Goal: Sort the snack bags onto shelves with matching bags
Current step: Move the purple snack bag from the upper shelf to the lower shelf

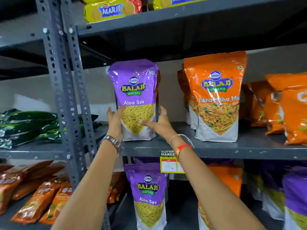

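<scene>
Where hands [115, 121] [160, 122] grip purple bag [134, 87], sides hidden.

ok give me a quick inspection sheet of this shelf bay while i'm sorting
surface: grey metal middle shelf; the upper Aloo Sev bag stands upright near its left end
job's things: upper Aloo Sev bag, purple; orange Tikha Mitha Mix bags to its right, apart from it; matching lower Aloo Sev bag one shelf down
clutter: price tag hanging on the shelf edge
hands: left hand and right hand hold the upper bag's sides, thumbs on its front
cables: nothing seen
surroundings: Marie packs on the shelf above; green bags lying in the left bay
</scene>
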`<state>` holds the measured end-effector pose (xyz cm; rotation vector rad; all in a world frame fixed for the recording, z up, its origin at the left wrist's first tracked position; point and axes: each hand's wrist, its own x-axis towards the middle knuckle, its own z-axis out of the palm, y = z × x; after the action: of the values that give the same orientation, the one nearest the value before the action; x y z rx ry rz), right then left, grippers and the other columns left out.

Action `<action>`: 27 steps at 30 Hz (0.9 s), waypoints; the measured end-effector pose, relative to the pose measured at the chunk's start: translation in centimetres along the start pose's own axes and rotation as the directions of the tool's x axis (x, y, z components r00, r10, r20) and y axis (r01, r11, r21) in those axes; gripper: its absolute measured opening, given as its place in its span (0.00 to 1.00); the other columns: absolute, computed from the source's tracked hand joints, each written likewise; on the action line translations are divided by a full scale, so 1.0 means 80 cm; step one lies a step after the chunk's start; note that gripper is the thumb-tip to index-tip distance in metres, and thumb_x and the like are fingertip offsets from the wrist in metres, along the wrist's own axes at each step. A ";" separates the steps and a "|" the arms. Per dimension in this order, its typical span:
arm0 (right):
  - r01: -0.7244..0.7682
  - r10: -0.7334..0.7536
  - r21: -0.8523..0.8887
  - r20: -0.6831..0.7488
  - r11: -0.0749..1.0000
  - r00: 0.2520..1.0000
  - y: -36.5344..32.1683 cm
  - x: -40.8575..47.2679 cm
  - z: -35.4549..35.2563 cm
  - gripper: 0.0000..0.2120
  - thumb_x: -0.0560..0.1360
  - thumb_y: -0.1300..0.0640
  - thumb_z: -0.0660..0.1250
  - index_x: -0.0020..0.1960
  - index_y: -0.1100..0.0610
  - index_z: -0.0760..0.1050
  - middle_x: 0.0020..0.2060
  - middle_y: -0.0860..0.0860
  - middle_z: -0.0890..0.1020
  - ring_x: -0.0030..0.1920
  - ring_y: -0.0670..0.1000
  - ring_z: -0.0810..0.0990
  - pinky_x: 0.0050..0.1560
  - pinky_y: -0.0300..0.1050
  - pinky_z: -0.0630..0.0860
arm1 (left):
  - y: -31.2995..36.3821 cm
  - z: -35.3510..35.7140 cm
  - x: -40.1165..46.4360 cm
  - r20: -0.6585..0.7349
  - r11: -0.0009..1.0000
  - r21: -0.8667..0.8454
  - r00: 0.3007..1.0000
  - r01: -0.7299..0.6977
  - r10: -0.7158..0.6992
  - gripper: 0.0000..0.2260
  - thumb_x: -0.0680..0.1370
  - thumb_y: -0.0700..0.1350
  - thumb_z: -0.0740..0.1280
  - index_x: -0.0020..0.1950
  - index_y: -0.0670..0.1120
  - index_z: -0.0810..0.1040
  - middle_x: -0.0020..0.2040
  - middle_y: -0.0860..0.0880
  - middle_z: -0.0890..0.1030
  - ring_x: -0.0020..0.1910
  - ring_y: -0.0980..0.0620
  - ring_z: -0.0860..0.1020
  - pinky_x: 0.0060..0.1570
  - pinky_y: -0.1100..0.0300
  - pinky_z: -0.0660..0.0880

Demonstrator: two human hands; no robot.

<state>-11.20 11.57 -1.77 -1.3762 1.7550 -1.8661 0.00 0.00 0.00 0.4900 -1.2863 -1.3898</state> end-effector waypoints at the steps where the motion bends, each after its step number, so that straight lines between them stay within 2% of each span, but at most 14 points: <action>1: -0.025 0.025 0.020 0.015 0.999 1.000 -0.001 0.007 0.003 0.46 0.65 0.57 0.80 0.74 0.57 0.56 0.73 0.57 0.66 0.72 0.54 0.66 0.73 0.46 0.62 | 0.002 -0.002 0.007 0.020 0.997 0.069 0.999 0.032 -0.033 0.43 0.61 0.56 0.73 0.72 0.47 0.61 0.71 0.43 0.69 0.67 0.42 0.71 0.68 0.45 0.66; 2: -0.039 0.039 -0.008 0.049 0.999 0.998 0.000 0.015 0.005 0.42 0.62 0.55 0.82 0.69 0.54 0.63 0.70 0.56 0.70 0.69 0.53 0.70 0.73 0.50 0.66 | 0.002 -0.004 0.012 0.074 0.990 0.140 0.996 0.030 -0.041 0.43 0.57 0.55 0.76 0.69 0.46 0.64 0.67 0.43 0.74 0.63 0.42 0.74 0.66 0.44 0.68; 3: -0.057 0.059 -0.030 0.078 0.998 0.995 0.005 0.025 0.007 0.41 0.56 0.49 0.84 0.64 0.52 0.68 0.67 0.56 0.75 0.66 0.53 0.74 0.71 0.54 0.70 | -0.001 -0.008 0.021 0.115 0.978 0.208 0.992 0.034 -0.059 0.41 0.58 0.51 0.77 0.68 0.46 0.66 0.64 0.44 0.77 0.60 0.42 0.76 0.64 0.44 0.71; 4: -0.066 0.069 -0.031 0.103 0.997 0.992 0.016 0.036 0.009 0.44 0.49 0.44 0.85 0.61 0.51 0.71 0.64 0.55 0.78 0.64 0.53 0.78 0.69 0.56 0.74 | -0.004 -0.012 0.026 0.139 0.964 0.262 0.987 0.042 -0.081 0.38 0.61 0.48 0.77 0.68 0.45 0.66 0.62 0.45 0.77 0.58 0.44 0.77 0.62 0.46 0.72; 6: -0.107 0.106 0.001 0.126 0.994 0.986 0.041 0.065 0.013 0.53 0.40 0.39 0.83 0.61 0.54 0.71 0.59 0.53 0.82 0.61 0.54 0.81 0.66 0.57 0.76 | -0.006 -0.014 0.028 0.166 0.955 0.293 0.982 0.036 -0.088 0.33 0.66 0.44 0.75 0.67 0.46 0.64 0.59 0.46 0.77 0.55 0.45 0.77 0.59 0.47 0.73; 7: -0.108 0.107 0.004 0.124 0.994 0.987 0.042 0.068 0.013 0.53 0.39 0.39 0.83 0.61 0.53 0.71 0.59 0.52 0.83 0.60 0.54 0.81 0.66 0.57 0.76 | -0.007 -0.015 0.032 0.171 0.955 0.296 0.981 0.036 -0.090 0.33 0.66 0.44 0.75 0.67 0.46 0.65 0.58 0.47 0.77 0.54 0.45 0.77 0.59 0.46 0.73; 9: -0.092 0.089 0.023 0.113 0.995 0.990 0.035 0.064 0.010 0.46 0.41 0.42 0.84 0.56 0.50 0.72 0.58 0.52 0.83 0.60 0.54 0.81 0.66 0.57 0.76 | -0.003 -0.016 0.034 0.182 0.957 0.288 0.979 0.035 -0.091 0.35 0.63 0.45 0.77 0.66 0.45 0.66 0.58 0.47 0.78 0.54 0.45 0.78 0.59 0.45 0.74; 12: -0.049 0.047 0.019 0.112 0.999 0.993 0.019 0.047 0.002 0.36 0.47 0.50 0.85 0.51 0.49 0.74 0.54 0.51 0.84 0.57 0.53 0.82 0.65 0.57 0.77 | 0.002 -0.019 0.030 0.203 0.958 0.288 0.978 -0.009 -0.052 0.39 0.58 0.46 0.79 0.66 0.42 0.68 0.61 0.43 0.79 0.56 0.46 0.79 0.51 0.52 0.77; 14: -0.018 0.018 0.008 0.100 1.000 0.995 0.004 0.032 -0.006 0.31 0.51 0.53 0.85 0.48 0.47 0.73 0.51 0.48 0.84 0.57 0.52 0.82 0.64 0.56 0.77 | 0.007 -0.019 0.016 0.212 0.968 0.247 0.977 -0.040 -0.014 0.41 0.57 0.48 0.80 0.66 0.42 0.68 0.61 0.43 0.79 0.56 0.46 0.79 0.52 0.53 0.78; 17: 0.043 -0.042 -0.004 0.079 0.999 0.996 -0.019 0.003 -0.021 0.27 0.56 0.57 0.84 0.45 0.46 0.70 0.50 0.47 0.82 0.58 0.53 0.81 0.64 0.57 0.77 | 0.021 -0.015 -0.019 0.239 0.979 0.180 0.969 -0.101 0.056 0.33 0.62 0.43 0.77 0.64 0.41 0.70 0.59 0.44 0.80 0.55 0.46 0.80 0.57 0.48 0.76; 19: 0.078 -0.076 -0.026 0.049 0.997 0.996 -0.034 -0.020 -0.030 0.28 0.55 0.54 0.84 0.43 0.45 0.68 0.53 0.50 0.82 0.59 0.55 0.81 0.64 0.59 0.76 | 0.032 -0.011 -0.050 0.234 0.984 0.120 0.967 -0.133 0.102 0.27 0.66 0.40 0.75 0.62 0.41 0.70 0.56 0.46 0.80 0.53 0.48 0.80 0.56 0.49 0.76; 21: 0.094 -0.094 -0.049 0.016 0.994 0.995 -0.046 -0.050 -0.039 0.30 0.49 0.46 0.84 0.43 0.44 0.69 0.56 0.51 0.82 0.59 0.55 0.81 0.63 0.59 0.77 | 0.044 -0.009 -0.086 0.227 0.985 0.079 0.965 -0.154 0.133 0.25 0.67 0.40 0.73 0.61 0.44 0.68 0.53 0.50 0.80 0.52 0.51 0.79 0.54 0.52 0.76; 24: 0.101 -0.104 -0.078 -0.031 0.992 0.994 -0.044 -0.091 -0.051 0.36 0.42 0.38 0.81 0.45 0.45 0.73 0.55 0.48 0.84 0.58 0.52 0.82 0.62 0.58 0.78 | 0.052 -0.009 -0.137 0.250 0.982 0.061 0.955 -0.178 0.158 0.27 0.67 0.40 0.73 0.62 0.43 0.67 0.52 0.52 0.79 0.51 0.54 0.79 0.52 0.56 0.75; 27: 0.067 -0.073 -0.089 -0.065 0.994 0.995 -0.016 -0.131 -0.063 0.47 0.38 0.31 0.81 0.53 0.47 0.75 0.54 0.46 0.85 0.56 0.51 0.83 0.60 0.58 0.79 | 0.040 -0.015 -0.183 0.271 0.983 0.051 0.950 -0.176 0.156 0.30 0.65 0.40 0.74 0.64 0.42 0.67 0.55 0.50 0.79 0.52 0.55 0.79 0.50 0.60 0.78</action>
<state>-8.80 22.68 -4.64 -1.4394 1.8635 -1.9155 6.63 13.17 -2.95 0.2420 -1.5643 -1.2992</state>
